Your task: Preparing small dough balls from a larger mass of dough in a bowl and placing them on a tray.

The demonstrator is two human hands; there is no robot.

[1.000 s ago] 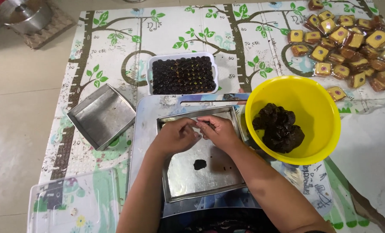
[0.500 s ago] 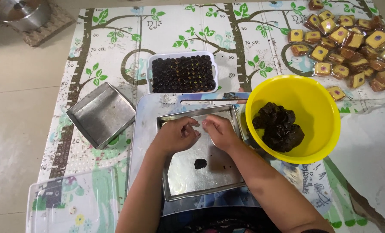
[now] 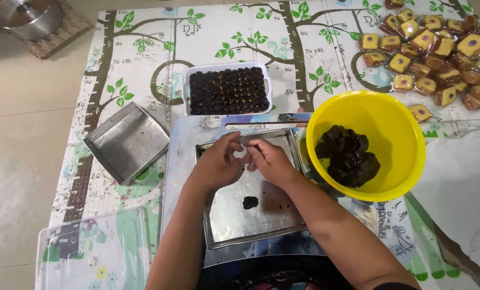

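Dough lump (image 3: 250, 202), small and dark, lying alone on the shiny metal tray (image 3: 272, 223), just below both hands and apart from them. Left hand (image 3: 217, 164) and right hand (image 3: 268, 160) meeting fingertip to fingertip above the tray's upper half, fingers curled inward, pinching something too small to make out. Right of the tray, touching its edge: yellow bowl (image 3: 389, 124) with a big dark dough mass (image 3: 348, 156). Beyond the hands, white container (image 3: 189, 81) packed with dark balls. Left, an empty square tin (image 3: 126, 142). Far right, wrapped sweets (image 3: 434, 46) scattered on the tree-print mat (image 3: 143, 48).
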